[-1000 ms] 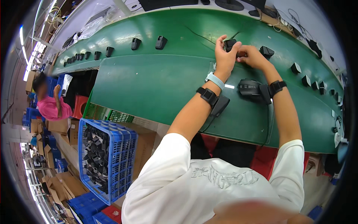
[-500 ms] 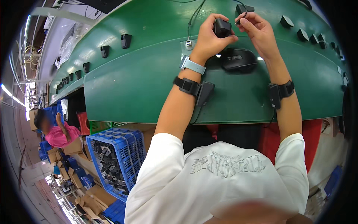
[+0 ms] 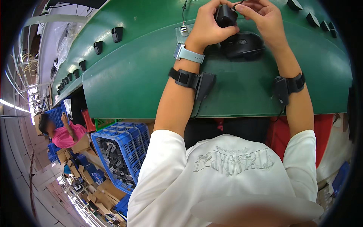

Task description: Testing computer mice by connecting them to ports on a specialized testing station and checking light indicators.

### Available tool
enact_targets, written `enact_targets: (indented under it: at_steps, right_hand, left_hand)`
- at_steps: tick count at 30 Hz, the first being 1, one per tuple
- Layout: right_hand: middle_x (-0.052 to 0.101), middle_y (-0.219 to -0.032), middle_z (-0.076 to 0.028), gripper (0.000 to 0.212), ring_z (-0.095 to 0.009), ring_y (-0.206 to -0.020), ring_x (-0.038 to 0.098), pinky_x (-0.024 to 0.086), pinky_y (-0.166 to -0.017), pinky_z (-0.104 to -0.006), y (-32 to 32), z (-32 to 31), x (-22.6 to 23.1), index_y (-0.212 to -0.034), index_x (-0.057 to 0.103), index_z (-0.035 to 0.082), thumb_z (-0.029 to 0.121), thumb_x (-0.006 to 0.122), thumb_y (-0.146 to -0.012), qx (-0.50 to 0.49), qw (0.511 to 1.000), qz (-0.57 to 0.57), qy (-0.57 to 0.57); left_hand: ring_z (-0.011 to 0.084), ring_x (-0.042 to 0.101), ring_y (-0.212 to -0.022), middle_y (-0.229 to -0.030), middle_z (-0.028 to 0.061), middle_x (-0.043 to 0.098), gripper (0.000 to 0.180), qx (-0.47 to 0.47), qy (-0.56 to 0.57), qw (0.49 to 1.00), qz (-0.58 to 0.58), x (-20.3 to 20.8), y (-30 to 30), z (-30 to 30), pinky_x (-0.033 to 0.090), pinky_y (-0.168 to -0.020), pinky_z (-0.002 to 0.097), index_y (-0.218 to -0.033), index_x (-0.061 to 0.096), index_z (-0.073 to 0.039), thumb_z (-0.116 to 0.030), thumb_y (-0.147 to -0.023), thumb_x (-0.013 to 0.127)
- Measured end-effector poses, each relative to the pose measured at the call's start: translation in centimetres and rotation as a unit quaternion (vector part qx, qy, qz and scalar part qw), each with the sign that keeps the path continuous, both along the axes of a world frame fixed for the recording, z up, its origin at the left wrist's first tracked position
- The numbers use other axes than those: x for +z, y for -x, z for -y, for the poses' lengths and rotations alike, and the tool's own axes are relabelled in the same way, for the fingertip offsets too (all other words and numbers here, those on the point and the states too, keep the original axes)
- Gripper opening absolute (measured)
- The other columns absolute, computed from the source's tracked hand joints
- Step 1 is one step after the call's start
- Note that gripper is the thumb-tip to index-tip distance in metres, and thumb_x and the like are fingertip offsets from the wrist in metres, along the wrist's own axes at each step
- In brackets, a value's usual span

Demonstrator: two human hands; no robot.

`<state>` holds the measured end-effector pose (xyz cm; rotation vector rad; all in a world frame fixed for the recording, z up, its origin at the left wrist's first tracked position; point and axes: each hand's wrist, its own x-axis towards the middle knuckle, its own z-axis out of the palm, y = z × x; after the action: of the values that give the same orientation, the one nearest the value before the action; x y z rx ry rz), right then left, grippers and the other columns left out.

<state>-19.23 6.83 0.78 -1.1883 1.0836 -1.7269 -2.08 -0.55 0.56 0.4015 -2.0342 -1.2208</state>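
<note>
My left hand [image 3: 206, 28] is closed around a small black block-shaped device [image 3: 226, 16] near the top of the view. In my right hand [image 3: 267, 19], the fingertips pinch a thin black cable [image 3: 236, 5] whose end meets the device's upper right side. Whether its plug is seated cannot be seen, as fingers cover part of it. Just below both hands, a rounded black device [image 3: 242, 45] rests on the green table [image 3: 151, 89]. A small white double-port connector [image 3: 183, 29] on a dark cord lies to the left of my left hand.
Black block-shaped pieces [image 3: 117, 34] stand spaced along the table's left side, and more [image 3: 312, 19] line the far right. A blue crate [image 3: 141, 147] full of dark pieces stands left of my body. Farther left, a person in pink [image 3: 70, 135] is beside cardboard boxes.
My right hand has brought the cable end from a gap beside the block-shaped device up against it. Both hands now appear higher in the view, which has itself shifted.
</note>
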Motion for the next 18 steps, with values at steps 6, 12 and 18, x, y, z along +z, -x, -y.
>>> enact_targets:
  at_steps: [6, 12, 18]
  right_hand:
    - [0.072, -0.091, -0.005, 0.027, -0.009, -0.080, 0.067, 0.053, -0.069, -0.0210, -0.3, -0.1, 0.1, -0.110, 0.061, 0.002, 0.000, 0.075, -0.086, -0.019, 0.998, -0.008, -0.063]
    - [0.071, -0.087, -0.005, 0.040, -0.008, -0.077, 0.065, 0.052, -0.071, -0.0209, -0.4, 0.0, 0.2, -0.122, 0.053, 0.002, 0.000, 0.073, -0.088, 0.005, 0.999, -0.040, -0.027]
    - [0.061, -0.129, -0.008, 0.048, -0.017, -0.116, 0.056, 0.046, -0.099, -0.0333, 2.9, -0.8, 1.5, -0.128, 0.057, 0.003, 0.017, 0.074, -0.086, 0.070, 0.980, -0.184, -0.001]
  left_hand:
    - [0.0106, 0.057, -0.076, -0.086, 0.0027, 0.060, 0.056, -0.009, -0.078, 0.997, -0.020, 0.5, -0.1, -0.4, 0.046, -0.068, 0.0253, -0.118, 0.053, -0.004, -0.002, -0.066, 0.074]
    - [0.0095, 0.056, -0.072, -0.084, 0.0010, 0.060, 0.059, 0.017, -0.082, 0.996, 0.018, 0.5, -0.5, -0.1, 0.044, -0.065, 0.0233, -0.121, 0.051, -0.005, -0.002, -0.067, 0.075]
    - [0.0176, 0.062, -0.092, -0.103, 0.0083, 0.062, 0.039, -0.122, -0.312, 0.921, -0.199, -1.0, -0.1, 1.4, 0.051, -0.083, 0.0302, -0.132, 0.050, 0.000, -0.014, -0.096, 0.058]
